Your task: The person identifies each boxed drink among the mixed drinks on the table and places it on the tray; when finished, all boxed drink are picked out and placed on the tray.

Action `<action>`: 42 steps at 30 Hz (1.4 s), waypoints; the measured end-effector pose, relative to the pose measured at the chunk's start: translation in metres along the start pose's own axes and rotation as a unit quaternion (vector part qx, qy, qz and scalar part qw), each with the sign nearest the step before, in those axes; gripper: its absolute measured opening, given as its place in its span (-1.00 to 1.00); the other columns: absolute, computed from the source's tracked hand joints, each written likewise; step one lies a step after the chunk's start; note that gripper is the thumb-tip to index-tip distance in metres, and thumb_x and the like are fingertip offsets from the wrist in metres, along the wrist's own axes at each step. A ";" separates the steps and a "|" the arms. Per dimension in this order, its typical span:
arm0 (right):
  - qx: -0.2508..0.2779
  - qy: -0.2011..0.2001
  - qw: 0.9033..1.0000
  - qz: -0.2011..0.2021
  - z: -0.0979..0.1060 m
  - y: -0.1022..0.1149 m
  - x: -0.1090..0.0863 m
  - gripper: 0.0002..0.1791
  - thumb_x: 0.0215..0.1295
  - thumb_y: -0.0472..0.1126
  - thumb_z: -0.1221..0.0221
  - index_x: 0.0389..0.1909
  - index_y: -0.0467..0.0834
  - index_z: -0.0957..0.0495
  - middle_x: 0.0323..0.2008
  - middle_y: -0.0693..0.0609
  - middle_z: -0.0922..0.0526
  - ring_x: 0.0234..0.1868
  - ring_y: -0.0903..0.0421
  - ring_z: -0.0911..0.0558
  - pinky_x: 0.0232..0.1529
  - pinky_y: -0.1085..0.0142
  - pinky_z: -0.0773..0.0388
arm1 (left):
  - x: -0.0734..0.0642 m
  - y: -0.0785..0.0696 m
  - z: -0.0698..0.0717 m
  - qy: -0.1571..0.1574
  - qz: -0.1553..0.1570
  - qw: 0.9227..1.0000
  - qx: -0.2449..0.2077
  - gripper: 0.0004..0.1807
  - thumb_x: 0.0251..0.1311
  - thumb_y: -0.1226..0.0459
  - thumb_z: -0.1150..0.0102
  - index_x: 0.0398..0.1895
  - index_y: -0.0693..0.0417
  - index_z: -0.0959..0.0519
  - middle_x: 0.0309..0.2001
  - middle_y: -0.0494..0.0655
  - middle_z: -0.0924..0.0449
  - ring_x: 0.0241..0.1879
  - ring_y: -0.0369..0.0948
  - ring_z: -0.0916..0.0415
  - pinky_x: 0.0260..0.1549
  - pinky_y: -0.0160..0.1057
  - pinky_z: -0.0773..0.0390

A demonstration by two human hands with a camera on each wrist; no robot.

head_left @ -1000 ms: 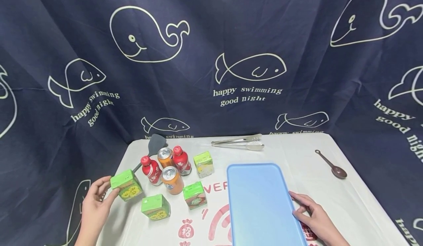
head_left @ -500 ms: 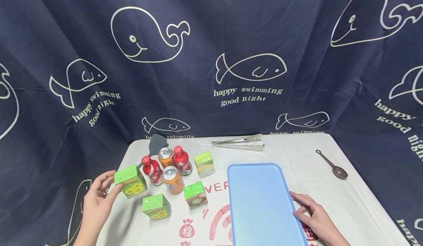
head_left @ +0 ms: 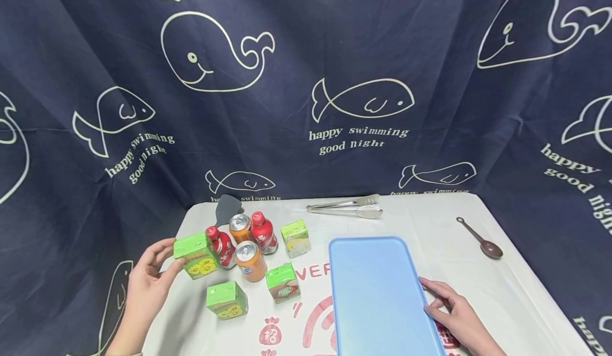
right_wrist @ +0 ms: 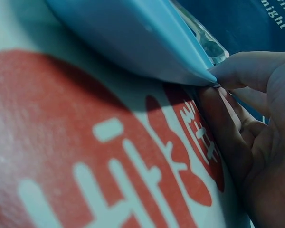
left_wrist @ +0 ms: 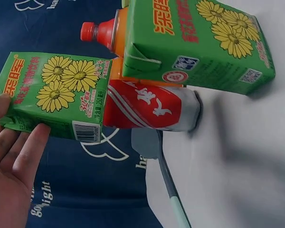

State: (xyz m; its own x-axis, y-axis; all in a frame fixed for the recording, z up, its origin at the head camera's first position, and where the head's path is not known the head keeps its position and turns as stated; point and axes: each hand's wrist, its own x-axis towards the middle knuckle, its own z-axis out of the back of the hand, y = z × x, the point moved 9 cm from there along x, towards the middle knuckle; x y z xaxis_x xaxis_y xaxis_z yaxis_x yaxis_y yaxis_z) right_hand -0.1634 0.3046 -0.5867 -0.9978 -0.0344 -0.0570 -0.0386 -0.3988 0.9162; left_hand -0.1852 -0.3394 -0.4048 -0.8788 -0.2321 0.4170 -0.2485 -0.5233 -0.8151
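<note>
My left hand (head_left: 152, 276) grips a green drink carton (head_left: 201, 260) with yellow flowers on it, thumb on one side and fingers on the other. In the left wrist view this drink carton (left_wrist: 61, 95) overlaps a red bottle (left_wrist: 156, 107). A matching carton (head_left: 227, 300) stands nearer the front. At the right, my right hand (head_left: 451, 311) pinches the side rim of a light blue tray (head_left: 377, 292). In the right wrist view the thumb and fingers (right_wrist: 228, 128) meet at the tray's rim (right_wrist: 180, 61).
Two orange cans (head_left: 251, 263), a second red-capped bottle (head_left: 264, 234) and two more cartons (head_left: 282, 281) stand together at left. A dark spatula (head_left: 228, 210) lies behind them. Metal tongs (head_left: 346, 207) lie at the back, a brown spoon (head_left: 479, 238) at right.
My left hand has carried the green drink carton to the right and slightly farther back, so it now overlaps the red bottle in the head view. The right hand and tray have stayed put.
</note>
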 end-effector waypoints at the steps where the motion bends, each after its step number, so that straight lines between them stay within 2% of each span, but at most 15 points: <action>1: 0.000 0.000 1.000 0.001 0.000 0.000 0.000 -0.34 0.32 -0.33 -0.37 0.43 -0.28 -0.45 0.17 -0.06 -0.56 -0.31 0.08 -0.64 -0.24 0.37 -0.59 | 0.000 -0.002 -0.001 0.001 -0.002 1.000 0.000 -0.46 0.22 0.59 -0.37 0.27 0.30 -0.50 0.05 -0.40 -0.69 0.10 -0.52 -0.56 -0.34 -0.54 -0.63; 7: 0.003 0.000 1.000 0.004 0.000 0.000 0.000 -0.34 0.32 -0.34 -0.37 0.43 -0.29 -0.44 0.17 -0.08 -0.56 -0.31 0.07 -0.64 -0.25 0.37 -0.60 | 0.000 -0.013 -0.008 0.007 -0.014 1.000 0.000 -0.46 0.21 0.58 -0.38 0.27 0.28 -0.52 0.06 -0.32 -0.71 0.10 -0.52 -0.56 -0.31 -0.53 -0.65; 13: 0.001 -0.002 1.000 0.008 0.001 0.001 0.000 -0.35 0.32 -0.33 -0.37 0.43 -0.29 -0.45 0.18 -0.08 -0.57 -0.31 0.08 -0.64 -0.23 0.38 -0.58 | 0.003 -0.016 -0.017 0.021 -0.021 0.999 0.018 -0.47 0.24 0.53 -0.39 0.27 0.23 -0.52 0.11 -0.03 -0.72 0.12 -0.52 -0.54 -0.29 -0.52 -0.66; 16: 0.002 -0.004 1.000 0.005 0.001 0.000 0.000 -0.35 0.31 -0.34 -0.37 0.42 -0.28 -0.45 0.18 -0.08 -0.57 -0.31 0.08 -0.64 -0.23 0.39 -0.59 | 0.004 -0.020 -0.022 0.028 -0.028 0.999 0.013 -0.48 0.25 0.51 -0.39 0.27 0.22 -0.52 0.11 0.06 -0.71 0.12 -0.51 -0.54 -0.30 -0.51 -0.65; 25: -0.001 -0.005 1.000 0.002 0.000 -0.002 0.000 -0.34 0.30 -0.34 -0.38 0.42 -0.28 -0.46 0.18 -0.10 -0.57 -0.32 0.09 -0.64 -0.22 0.40 -0.57 | 0.008 -0.034 -0.042 0.053 -0.052 0.996 -0.043 -0.48 0.24 0.55 -0.38 0.27 0.25 -0.52 0.15 0.15 -0.69 0.16 -0.47 -0.55 -0.33 -0.48 -0.66; 31: -0.005 0.000 1.000 0.003 -0.001 0.000 0.001 -0.34 0.31 -0.34 -0.37 0.42 -0.31 -0.45 0.23 -0.24 -0.53 -0.32 0.08 -0.64 -0.19 0.42 -0.54 | 0.011 -0.039 -0.056 0.064 -0.058 0.994 -0.071 -0.51 0.24 0.56 -0.37 0.24 0.26 -0.54 0.15 0.16 -0.69 0.19 -0.43 -0.56 -0.36 -0.47 -0.65; 37: -0.001 0.001 1.000 -0.013 -0.001 -0.003 0.000 -0.33 0.31 -0.34 -0.38 0.43 -0.28 -0.44 0.22 -0.21 -0.54 -0.31 0.08 -0.64 -0.21 0.40 -0.56 | 0.014 -0.038 -0.068 0.075 -0.049 0.991 -0.098 -0.53 0.24 0.59 -0.34 0.21 0.30 -0.54 0.09 0.14 -0.71 0.05 -0.41 -0.60 -0.37 -0.44 -0.68; 42: 0.003 -0.001 1.000 -0.003 -0.001 -0.001 0.000 -0.34 0.31 -0.35 -0.37 0.43 -0.30 -0.44 0.23 -0.23 -0.53 -0.32 0.08 -0.63 -0.24 0.38 -0.57 | 0.016 -0.040 -0.078 0.084 -0.045 0.991 -0.091 -0.52 0.24 0.57 -0.36 0.23 0.28 -0.53 0.06 0.16 -0.72 -0.09 -0.36 -0.59 -0.45 -0.43 -0.63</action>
State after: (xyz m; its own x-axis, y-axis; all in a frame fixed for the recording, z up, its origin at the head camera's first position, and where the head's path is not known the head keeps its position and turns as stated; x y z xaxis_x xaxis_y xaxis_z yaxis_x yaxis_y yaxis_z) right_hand -0.1633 0.3045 -0.5882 -0.9976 -0.0300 -0.0620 -0.0452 -0.3942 0.9179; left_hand -0.2212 -0.2579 -0.3966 -0.9014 -0.0430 0.4309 -0.3852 -0.3750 -0.8432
